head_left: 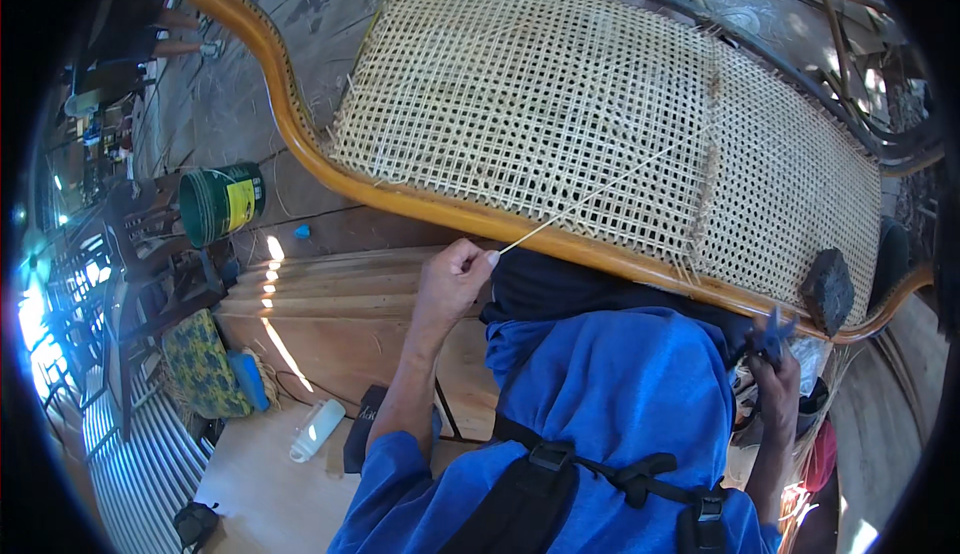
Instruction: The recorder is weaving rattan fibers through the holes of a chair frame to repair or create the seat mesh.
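Note:
My left hand [455, 279] is closed, thumb and finger pinching the end of a thin pale cane strand [590, 197]. The strand runs taut up and right to the woven cane panel [530, 84]. This open-mesh panel fills a curved, varnished wooden frame [430, 206] lying across in front of me. My right hand [776, 379] is below the frame's right end, closed around a dark blue two-armed hand tool [770, 337]; its exact kind is unclear. A rough dark block [828, 291] rests on the panel's right end, close to the tool.
A dark green bucket [222, 204] with a yellow label stands at the left on the plank floor. Nearer me are a light-blue bottle [317, 431], a camouflage-patterned item [206, 364] and wooden boards [340, 299]. Another person's legs [185, 39] show at the far left.

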The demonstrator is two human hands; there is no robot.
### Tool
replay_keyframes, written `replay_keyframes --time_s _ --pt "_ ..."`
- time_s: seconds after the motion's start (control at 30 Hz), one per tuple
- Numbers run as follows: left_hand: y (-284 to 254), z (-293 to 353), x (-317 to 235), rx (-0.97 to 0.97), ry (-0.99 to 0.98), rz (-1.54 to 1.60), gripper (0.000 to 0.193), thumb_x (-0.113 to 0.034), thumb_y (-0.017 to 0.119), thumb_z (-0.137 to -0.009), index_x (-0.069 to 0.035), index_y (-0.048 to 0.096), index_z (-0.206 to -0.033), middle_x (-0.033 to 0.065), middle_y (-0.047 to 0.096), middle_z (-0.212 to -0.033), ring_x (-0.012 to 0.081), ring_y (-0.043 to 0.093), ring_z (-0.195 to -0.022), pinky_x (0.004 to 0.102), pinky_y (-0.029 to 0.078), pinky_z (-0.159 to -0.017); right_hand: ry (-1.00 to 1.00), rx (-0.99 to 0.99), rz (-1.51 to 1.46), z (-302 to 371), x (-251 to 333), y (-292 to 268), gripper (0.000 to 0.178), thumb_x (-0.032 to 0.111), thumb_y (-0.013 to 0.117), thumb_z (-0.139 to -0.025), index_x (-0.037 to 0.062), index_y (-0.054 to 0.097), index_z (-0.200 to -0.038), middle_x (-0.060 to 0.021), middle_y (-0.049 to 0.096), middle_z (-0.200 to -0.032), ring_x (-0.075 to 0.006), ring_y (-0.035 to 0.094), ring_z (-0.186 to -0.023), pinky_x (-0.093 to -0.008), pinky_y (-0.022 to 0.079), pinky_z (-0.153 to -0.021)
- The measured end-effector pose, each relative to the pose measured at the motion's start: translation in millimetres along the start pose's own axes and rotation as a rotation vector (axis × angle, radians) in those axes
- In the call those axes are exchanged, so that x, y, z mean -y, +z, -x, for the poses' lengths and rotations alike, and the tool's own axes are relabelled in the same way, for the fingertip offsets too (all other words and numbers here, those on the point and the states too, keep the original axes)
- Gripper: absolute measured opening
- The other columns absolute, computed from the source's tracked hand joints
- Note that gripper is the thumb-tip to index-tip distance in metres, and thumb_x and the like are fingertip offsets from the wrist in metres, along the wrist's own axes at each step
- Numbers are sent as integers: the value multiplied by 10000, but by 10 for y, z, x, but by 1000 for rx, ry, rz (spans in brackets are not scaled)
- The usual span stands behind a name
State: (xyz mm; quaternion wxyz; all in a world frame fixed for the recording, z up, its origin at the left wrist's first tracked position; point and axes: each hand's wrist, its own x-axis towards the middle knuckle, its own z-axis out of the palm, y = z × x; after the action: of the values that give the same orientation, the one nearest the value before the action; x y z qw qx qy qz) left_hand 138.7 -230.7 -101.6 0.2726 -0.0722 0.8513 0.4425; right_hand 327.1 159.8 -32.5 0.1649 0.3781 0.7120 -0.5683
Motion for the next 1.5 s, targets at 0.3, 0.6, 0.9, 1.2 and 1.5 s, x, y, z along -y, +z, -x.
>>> replay_keyframes --time_s 0.3,0.6,0.9,1.2,1.5 --pt "-20 80 -52 -5 -37 64 179 -157 640 -880 -28 592 -765 -57 504 -645 13 403 -595 198 343 -517 73 717 756 -758 1423 978 439 401 513 -925 -10 526 -1080 -227 605 -933 -348 598 -890 -406 455 -813" --pt "-23 107 -134 56 -115 112 173 -152 638 -881 -31 590 -767 -56 520 -661 13 420 -606 193 347 -524 -237 991 881 -1082 1385 2101 593 490 406 -948 -51 643 -905 -259 640 -911 -403 621 -871 -469 479 -794" --pt "22 149 -272 157 -172 244 125 -152 523 -949 -41 575 -969 -48 469 -686 27 418 -621 199 358 -546 -183 635 744 -721 1199 1042 480 436 514 -914 -23 552 -1048 -251 626 -893 -420 608 -858 -460 474 -783" --pt "1455 14 -1285 672 310 2 187 -103 489 -939 -66 580 -1098 12 571 -840 76 513 -654 211 423 -588 353 -190 474 621 -2453 60 548 501 344 -959 4 526 -1100 -258 604 -969 -365 592 -947 -458 438 -832" --pt "2396 443 -2207 1147 346 -194 384 -76 468 -914 -40 431 -1294 66 629 -926 102 553 -676 227 452 -615 20 -591 -333 650 -1313 374 235 128 559 -909 -30 603 -1078 -153 619 -1025 -243 620 -872 -318 493 -785"
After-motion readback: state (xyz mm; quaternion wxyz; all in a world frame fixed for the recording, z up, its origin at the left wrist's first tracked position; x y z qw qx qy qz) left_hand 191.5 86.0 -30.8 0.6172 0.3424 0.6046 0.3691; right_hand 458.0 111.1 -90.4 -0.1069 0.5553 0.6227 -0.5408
